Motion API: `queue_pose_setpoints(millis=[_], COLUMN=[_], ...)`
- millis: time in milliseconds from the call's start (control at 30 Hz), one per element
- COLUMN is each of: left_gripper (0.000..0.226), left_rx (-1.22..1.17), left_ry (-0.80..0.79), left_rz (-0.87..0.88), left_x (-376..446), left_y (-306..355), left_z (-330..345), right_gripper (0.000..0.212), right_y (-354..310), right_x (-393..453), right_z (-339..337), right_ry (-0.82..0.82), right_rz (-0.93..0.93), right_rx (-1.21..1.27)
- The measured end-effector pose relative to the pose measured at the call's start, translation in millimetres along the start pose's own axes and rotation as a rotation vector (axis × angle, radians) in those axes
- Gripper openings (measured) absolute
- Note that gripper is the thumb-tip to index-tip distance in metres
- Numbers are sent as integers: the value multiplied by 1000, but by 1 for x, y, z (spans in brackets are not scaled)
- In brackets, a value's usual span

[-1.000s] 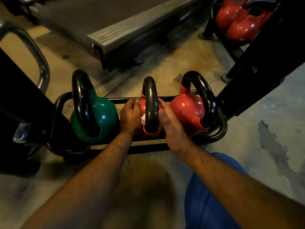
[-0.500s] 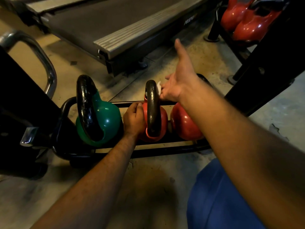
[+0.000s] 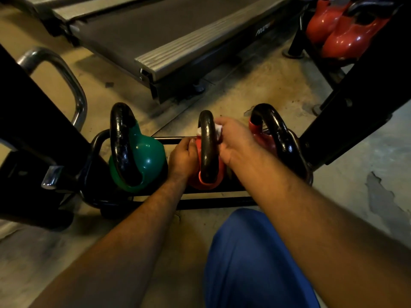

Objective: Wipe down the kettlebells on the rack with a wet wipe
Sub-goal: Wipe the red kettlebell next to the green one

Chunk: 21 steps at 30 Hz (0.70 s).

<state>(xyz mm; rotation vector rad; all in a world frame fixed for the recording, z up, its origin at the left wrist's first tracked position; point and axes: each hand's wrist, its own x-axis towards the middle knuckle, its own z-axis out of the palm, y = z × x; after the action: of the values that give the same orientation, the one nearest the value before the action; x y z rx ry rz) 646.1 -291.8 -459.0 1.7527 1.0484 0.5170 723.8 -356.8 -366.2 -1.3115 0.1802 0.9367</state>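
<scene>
Three kettlebells sit in a low black rack: a green one on the left, a small red one in the middle, a larger red one on the right, each with a black handle. My right hand holds a white wet wipe against the upper right side of the middle kettlebell's handle. A bit of wipe also shows on the handle's left side. My left hand grips the left side of the middle kettlebell's red body.
A treadmill deck lies on the floor behind the rack. A black rack upright rises at the right, with more red kettlebells behind it. A black machine with a chrome bar stands at the left. My blue-clad knee is below.
My right hand, raised with fingers pointing away half a second ago, has come back down onto the middle kettlebell's handle with the wipe. My left hand stays on the red body.
</scene>
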Motion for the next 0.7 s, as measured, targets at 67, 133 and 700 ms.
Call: queue_pose_setpoints(millis=[67, 133, 700], left_gripper=[26, 29, 21], left_rx=[123, 231, 369], left_ry=[-57, -124, 32], left_rz=[-9, -15, 530], left_x=[3, 10, -19], left_y=[10, 15, 104], left_z=[-6, -10, -28], right_gripper=[31, 44, 26], right_y=[6, 9, -43], right_x=[-3, -1, -62], right_z=[-3, -11, -50], right_ry=[91, 162, 226], right_rz=[-101, -202, -650], right_rx=[-37, -64, -131])
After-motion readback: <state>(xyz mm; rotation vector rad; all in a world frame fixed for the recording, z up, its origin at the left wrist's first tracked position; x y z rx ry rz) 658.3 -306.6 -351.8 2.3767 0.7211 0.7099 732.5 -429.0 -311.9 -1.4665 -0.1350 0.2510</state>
